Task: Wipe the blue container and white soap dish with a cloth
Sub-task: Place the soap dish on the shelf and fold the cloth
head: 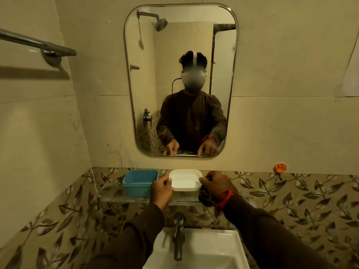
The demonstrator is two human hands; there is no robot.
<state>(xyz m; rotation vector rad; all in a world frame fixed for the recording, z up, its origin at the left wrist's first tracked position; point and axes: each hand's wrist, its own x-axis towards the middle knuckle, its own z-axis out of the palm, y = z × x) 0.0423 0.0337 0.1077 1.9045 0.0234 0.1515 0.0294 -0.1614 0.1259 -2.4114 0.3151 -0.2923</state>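
Sink at bottom. Left hand pinches white soap dish left rim; right hand grips right rim, dark cloth bunched under palm. Blue container on glass shelf, just left.

Small bathroom, dim yellowish light. The rounded rectangular wall mirror with a thin metal frame is the anchor here: cream tiled walls all around it, and below it a band of brown leaf-patterned tiles. Just under the mirror sits a clear glass shelf, and lower still a white ceramic basin with a grey metal tap. Left of the mirror there's a chrome towel bar; lower right of it, a small orange wall hook.
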